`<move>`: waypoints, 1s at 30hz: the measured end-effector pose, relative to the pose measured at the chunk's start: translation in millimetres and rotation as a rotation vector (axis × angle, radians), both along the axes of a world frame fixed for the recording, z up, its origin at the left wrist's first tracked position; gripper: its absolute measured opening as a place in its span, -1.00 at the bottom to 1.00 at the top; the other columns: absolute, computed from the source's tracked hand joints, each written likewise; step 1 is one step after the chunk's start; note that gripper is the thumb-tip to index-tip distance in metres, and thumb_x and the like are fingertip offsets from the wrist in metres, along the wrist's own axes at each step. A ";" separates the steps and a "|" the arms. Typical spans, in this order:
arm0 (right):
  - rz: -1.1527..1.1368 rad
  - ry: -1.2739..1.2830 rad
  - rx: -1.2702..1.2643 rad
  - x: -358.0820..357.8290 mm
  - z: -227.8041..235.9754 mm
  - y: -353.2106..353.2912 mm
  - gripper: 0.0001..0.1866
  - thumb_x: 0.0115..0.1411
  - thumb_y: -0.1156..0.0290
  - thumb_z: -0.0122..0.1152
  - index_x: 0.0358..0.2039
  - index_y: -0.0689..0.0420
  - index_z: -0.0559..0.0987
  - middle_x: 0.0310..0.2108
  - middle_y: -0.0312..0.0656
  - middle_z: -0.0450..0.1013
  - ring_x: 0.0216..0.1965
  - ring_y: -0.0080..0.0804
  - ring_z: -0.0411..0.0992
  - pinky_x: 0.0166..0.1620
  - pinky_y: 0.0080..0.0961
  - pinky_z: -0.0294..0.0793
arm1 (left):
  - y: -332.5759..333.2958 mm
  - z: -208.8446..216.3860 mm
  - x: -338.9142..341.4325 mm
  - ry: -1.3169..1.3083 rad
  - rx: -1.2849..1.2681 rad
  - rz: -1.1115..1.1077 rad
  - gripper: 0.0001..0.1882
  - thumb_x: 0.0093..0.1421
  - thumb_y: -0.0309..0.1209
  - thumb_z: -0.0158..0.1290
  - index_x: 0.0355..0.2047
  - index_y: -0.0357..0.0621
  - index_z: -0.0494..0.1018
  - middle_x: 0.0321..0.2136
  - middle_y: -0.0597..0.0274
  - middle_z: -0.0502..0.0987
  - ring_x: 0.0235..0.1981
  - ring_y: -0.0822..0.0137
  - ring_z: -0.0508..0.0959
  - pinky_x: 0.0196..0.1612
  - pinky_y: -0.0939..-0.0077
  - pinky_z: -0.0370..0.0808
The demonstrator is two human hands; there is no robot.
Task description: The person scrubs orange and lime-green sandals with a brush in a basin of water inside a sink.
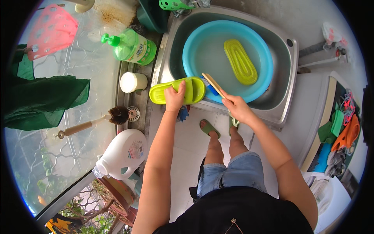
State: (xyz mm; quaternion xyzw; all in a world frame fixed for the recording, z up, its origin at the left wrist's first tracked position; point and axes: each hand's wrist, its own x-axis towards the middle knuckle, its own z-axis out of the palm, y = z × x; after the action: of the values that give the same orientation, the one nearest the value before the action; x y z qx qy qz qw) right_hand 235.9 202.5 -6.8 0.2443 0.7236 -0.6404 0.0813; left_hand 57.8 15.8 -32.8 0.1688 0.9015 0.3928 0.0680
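Observation:
A yellow-green slipper (159, 93) is held by my left hand (175, 93) at the sink's near left edge, thumb over its strap. My right hand (237, 107) grips the handle of a scrubbing brush (213, 84) with a wooden back and blue bristles. The bristle end is close to the slipper's right end; I cannot tell if they touch. Just beyond, a blue basin (191, 46) of cloudy water sits in the steel sink (177, 31). A second yellow-green slipper (240, 62) lies sole up in the basin.
Along the left ledge stand a green pump bottle (134, 47), a white cup (133, 82), a round dark-bristled brush (118, 115), a sink strainer (133, 114) and a large white jug (124, 154). A grey-white appliance (290, 128) stands at right, with gloves and cloths (346, 134) beyond.

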 end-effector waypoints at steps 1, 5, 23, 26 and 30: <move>0.012 -0.057 -0.037 5.4 7.2 3.3 -0.53 0.31 0.29 -0.02 0.24 0.00 0.31 -0.64 -0.31 0.19 -0.56 -0.60 0.16 -0.43 -0.60 0.25 | 0.5 -3.9 2.6 0.046 0.013 -0.022 -0.40 0.15 -0.08 0.15 -0.75 -0.44 0.38 -0.75 -0.20 0.39 -0.68 -0.15 0.39 -0.55 0.05 0.30; 0.071 0.066 -0.029 -50.5 -15.1 5.7 -0.54 0.32 0.29 -0.03 0.23 -0.01 0.32 -0.63 -0.30 0.20 -0.56 -0.57 0.16 -0.43 -0.53 0.26 | -6.9 -27.8 1.0 0.295 0.050 -0.061 -0.44 0.14 -0.09 0.15 -0.72 -0.41 0.40 -0.74 -0.20 0.41 -0.65 -0.16 0.41 -0.51 0.07 0.32; 0.380 -0.025 0.158 -5.0 37.0 49.0 -0.57 0.30 0.27 0.01 0.19 -0.14 0.40 -0.57 -0.06 0.41 -0.58 -0.48 0.28 -0.39 -0.48 0.36 | -10.8 11.8 7.7 0.138 0.136 -0.363 -0.78 0.13 -0.33 0.10 -0.54 -0.25 0.53 -0.64 -0.03 0.51 -0.60 -0.06 0.52 -0.53 0.26 0.44; 0.306 0.114 0.109 9.2 3.2 46.2 -0.58 0.30 0.25 -0.01 0.19 -0.12 0.39 -0.57 -0.09 0.41 -0.57 -0.47 0.29 -0.39 -0.49 0.36 | -8.9 7.6 12.1 0.114 0.169 -0.360 -0.79 0.13 -0.34 0.09 -0.55 -0.22 0.53 -0.64 -0.01 0.51 -0.61 -0.04 0.52 -0.55 0.28 0.43; 0.398 0.187 0.144 -67.2 9.2 21.3 -0.60 0.30 0.24 -0.02 0.15 -0.10 0.44 -0.56 -0.08 0.42 -0.56 -0.40 0.34 -0.39 -0.48 0.37 | -2.1 11.8 13.0 0.201 0.155 -0.388 -0.78 0.12 -0.33 0.09 -0.59 -0.19 0.52 -0.67 0.02 0.49 -0.63 -0.04 0.50 -0.58 0.29 0.42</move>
State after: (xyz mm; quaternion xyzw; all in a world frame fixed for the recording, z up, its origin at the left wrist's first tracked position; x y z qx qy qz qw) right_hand 168.7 223.8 2.4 0.0416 0.8057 -0.5783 0.1211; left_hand 70.8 13.7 -21.0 0.3820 0.8214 0.4218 0.0391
